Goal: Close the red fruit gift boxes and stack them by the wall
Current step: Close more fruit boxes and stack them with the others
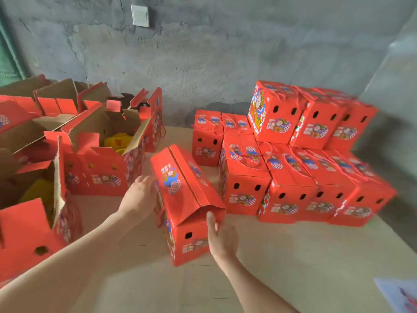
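A closed red fruit gift box (187, 199) stands tilted in the middle of the floor between my hands. My left hand (140, 195) presses flat against its left side near the top. My right hand (222, 238) touches its near end, thumb up against the top flap's edge. To the right, a stack of closed red boxes (293, 181) sits near the grey wall (203, 53), with three more boxes (311, 118) on top as a second layer. On the left stand several open red boxes (106, 154) with yellow packing inside.
The floor is covered with tan cardboard sheets (293, 256). A white switch plate (140, 15) is on the wall. A green door frame (6, 53) is at far left. A white paper (397, 294) lies at bottom right.
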The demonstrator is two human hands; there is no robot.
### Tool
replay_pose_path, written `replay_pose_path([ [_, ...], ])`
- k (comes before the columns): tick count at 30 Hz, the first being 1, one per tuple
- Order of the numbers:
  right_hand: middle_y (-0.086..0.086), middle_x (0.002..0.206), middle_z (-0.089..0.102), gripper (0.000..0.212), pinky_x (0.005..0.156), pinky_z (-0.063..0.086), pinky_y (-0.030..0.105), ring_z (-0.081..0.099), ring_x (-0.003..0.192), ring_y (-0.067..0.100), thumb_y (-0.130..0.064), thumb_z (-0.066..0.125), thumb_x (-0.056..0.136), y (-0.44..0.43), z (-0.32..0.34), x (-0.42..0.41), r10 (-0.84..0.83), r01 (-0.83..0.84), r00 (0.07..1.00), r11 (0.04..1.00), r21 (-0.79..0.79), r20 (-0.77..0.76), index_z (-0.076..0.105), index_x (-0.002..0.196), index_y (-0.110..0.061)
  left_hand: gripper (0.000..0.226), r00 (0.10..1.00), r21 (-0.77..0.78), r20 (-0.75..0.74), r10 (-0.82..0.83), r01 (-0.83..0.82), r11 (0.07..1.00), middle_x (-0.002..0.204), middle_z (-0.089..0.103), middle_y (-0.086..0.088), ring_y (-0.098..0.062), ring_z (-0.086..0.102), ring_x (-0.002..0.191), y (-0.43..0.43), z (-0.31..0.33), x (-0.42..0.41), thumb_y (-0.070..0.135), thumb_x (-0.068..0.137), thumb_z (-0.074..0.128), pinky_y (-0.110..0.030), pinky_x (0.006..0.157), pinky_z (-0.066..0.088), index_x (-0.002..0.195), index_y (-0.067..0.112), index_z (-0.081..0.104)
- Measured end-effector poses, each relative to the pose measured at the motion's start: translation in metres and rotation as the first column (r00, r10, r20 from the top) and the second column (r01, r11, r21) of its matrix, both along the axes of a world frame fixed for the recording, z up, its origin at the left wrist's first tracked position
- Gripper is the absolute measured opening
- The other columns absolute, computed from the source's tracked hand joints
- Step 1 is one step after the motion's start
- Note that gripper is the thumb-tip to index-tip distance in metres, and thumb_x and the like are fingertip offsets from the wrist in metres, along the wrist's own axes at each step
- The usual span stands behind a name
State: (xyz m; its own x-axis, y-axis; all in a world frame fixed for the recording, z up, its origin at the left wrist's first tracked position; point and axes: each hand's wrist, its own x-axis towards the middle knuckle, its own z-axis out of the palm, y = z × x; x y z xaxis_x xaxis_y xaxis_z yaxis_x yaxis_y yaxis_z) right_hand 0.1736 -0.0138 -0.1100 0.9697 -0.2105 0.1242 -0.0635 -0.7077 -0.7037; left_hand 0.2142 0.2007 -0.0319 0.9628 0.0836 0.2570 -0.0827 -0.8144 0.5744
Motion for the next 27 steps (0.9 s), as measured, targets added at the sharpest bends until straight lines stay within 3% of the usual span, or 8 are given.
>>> replay_pose_path([
  [4, -0.009, 0.035, 0.022, 0.067, 0.051, 0.020, 0.032, 0.024, 0.038, 0.009, -0.032, 0.055, 0.096, -0.059, -0.001, -0.032, 0.031, -0.033, 0.999, 0.989, 0.142, 0.020, 0.024, 0.037, -0.022, 0.037, 0.998, -0.070, -0.009, 0.055, -0.056, 0.996, 0.128, 0.050, -0.027, -0.039, 0.042, 0.123, -0.005, 0.005, -0.016, 0.002, 0.091, 0.048, -0.039, 0.103, 0.033, 0.128, -0.005, 0.051],
  [8, 0.016, 0.049, 0.059, 0.054, 0.055, 0.035, 0.032, 0.053, 0.047, 0.027, -0.027, 0.058, 0.094, -0.123, 0.007, -0.053, -0.063, 0.071, 0.997, 0.966, 0.250, -0.036, 0.059, 0.046, -0.002, 0.036, 0.999, -0.153, -0.047, 0.015, -0.022, 0.988, 0.130, 0.050, -0.028, -0.041, 0.043, 0.124, -0.013, 0.003, -0.033, 0.003, 0.093, 0.046, -0.040, 0.098, 0.034, 0.127, -0.007, 0.049],
  [11, 0.008, 0.060, 0.063, 0.038, 0.057, 0.039, 0.032, 0.056, 0.060, 0.023, -0.017, 0.059, 0.094, -0.155, 0.028, -0.060, -0.239, 0.231, 0.971, 0.941, 0.249, 0.001, 0.058, 0.056, -0.013, 0.019, 0.985, -0.255, -0.173, -0.005, -0.040, 0.966, 0.098, 0.062, -0.015, -0.038, 0.057, 0.097, -0.017, -0.002, -0.044, 0.019, 0.096, 0.042, -0.039, 0.076, 0.042, 0.095, 0.006, 0.055],
  [15, 0.011, 0.082, 0.070, 0.019, 0.071, 0.053, 0.042, 0.066, 0.075, 0.027, -0.023, 0.055, 0.096, -0.150, 0.038, -0.079, -0.332, 0.296, 0.943, 0.847, 0.442, 0.006, 0.062, 0.081, -0.013, 0.037, 0.970, -0.423, -0.233, -0.073, -0.034, 0.905, 0.073, 0.051, -0.009, -0.025, 0.047, 0.072, -0.028, -0.012, -0.050, 0.029, 0.101, 0.036, -0.033, 0.062, 0.036, 0.076, 0.004, 0.048],
  [19, -0.009, 0.075, 0.073, 0.021, 0.059, 0.051, 0.024, 0.067, 0.065, 0.002, -0.014, 0.049, 0.096, -0.127, 0.036, -0.101, -0.183, 0.189, 0.981, 0.797, 0.574, -0.068, 0.068, 0.091, -0.021, 0.052, 0.916, -0.847, -0.394, -0.078, -0.329, 0.416, 0.088, 0.062, -0.010, -0.026, 0.060, 0.082, -0.027, -0.022, -0.047, 0.053, 0.097, 0.038, -0.040, 0.082, 0.050, 0.091, 0.006, 0.057],
  [21, -0.010, 0.084, 0.074, 0.025, 0.065, 0.049, 0.026, 0.067, 0.073, 0.003, -0.017, 0.046, 0.096, -0.122, 0.037, -0.104, -0.125, 0.169, 0.986, 0.759, 0.629, -0.115, 0.070, 0.095, -0.025, 0.039, 0.901, -0.900, -0.412, -0.133, -0.380, 0.212, 0.078, 0.068, -0.010, -0.023, 0.067, 0.070, -0.026, -0.027, -0.046, 0.041, 0.098, 0.045, -0.036, 0.064, 0.057, 0.091, 0.005, 0.059],
  [23, -0.008, 0.091, 0.074, 0.022, 0.073, 0.048, 0.031, 0.066, 0.081, 0.005, -0.023, 0.047, 0.096, -0.119, 0.035, -0.106, -0.062, 0.136, 0.989, 0.721, 0.679, -0.133, 0.068, 0.101, -0.027, 0.029, 0.897, -0.923, -0.378, -0.230, -0.345, 0.172, 0.062, 0.069, -0.009, -0.019, 0.067, 0.052, -0.025, -0.033, -0.051, 0.022, 0.098, 0.040, -0.027, 0.044, 0.052, 0.083, 0.005, 0.060],
  [27, -0.008, 0.120, 0.060, 0.031, 0.102, 0.040, 0.041, 0.055, 0.110, 0.004, -0.020, 0.042, 0.099, -0.123, 0.027, -0.107, 0.002, 0.058, 0.997, 0.671, 0.739, -0.080, 0.055, 0.124, -0.033, 0.032, 0.852, -0.952, -0.303, -0.427, -0.245, 0.186, 0.094, 0.071, -0.022, -0.030, 0.072, 0.077, -0.020, -0.038, -0.063, 0.019, 0.096, 0.043, -0.035, 0.057, 0.057, 0.097, 0.001, 0.070],
])
